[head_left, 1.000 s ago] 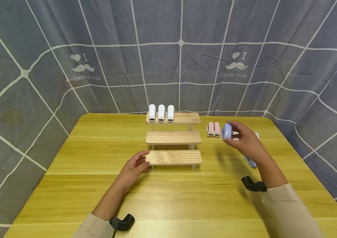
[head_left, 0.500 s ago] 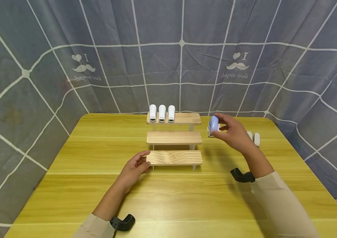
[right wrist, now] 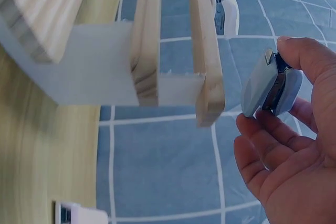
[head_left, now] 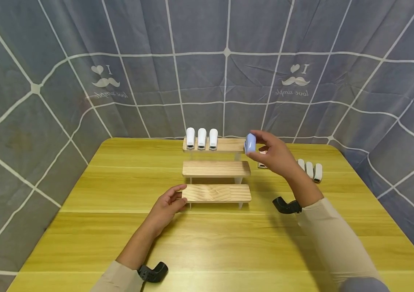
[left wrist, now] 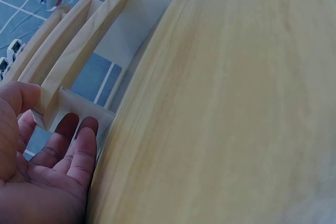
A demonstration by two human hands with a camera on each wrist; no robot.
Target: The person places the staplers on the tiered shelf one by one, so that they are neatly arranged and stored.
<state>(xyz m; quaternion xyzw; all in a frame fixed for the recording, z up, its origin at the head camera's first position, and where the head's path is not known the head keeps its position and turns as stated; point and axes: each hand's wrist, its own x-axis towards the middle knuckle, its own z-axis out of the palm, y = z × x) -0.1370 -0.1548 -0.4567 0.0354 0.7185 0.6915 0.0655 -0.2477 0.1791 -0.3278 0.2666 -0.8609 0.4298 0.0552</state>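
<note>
In the head view my right hand (head_left: 274,155) pinches a light blue mini stapler (head_left: 250,143) at the right end of the top tier of a three-step wooden display stand (head_left: 216,193). The right wrist view shows the stapler (right wrist: 260,85) held between thumb and fingertips, apart from the top board's end (right wrist: 211,90). Three white staplers (head_left: 202,139) stand side by side on the left of that top tier. My left hand (head_left: 166,207) grips the left end of the lowest board, thumb above and fingers underneath, as the left wrist view (left wrist: 50,166) shows.
Partly hidden behind my right hand, a pink stapler (head_left: 262,161) sits on the wooden table (head_left: 207,251). Three white staplers (head_left: 309,170) stand farther right beside my forearm. A grey checked curtain (head_left: 199,81) surrounds the table's back and sides.
My right hand has carried the blue stapler leftward and farther back, from over the right of the table to the top tier's right end. My left hand keeps its hold on the stand.
</note>
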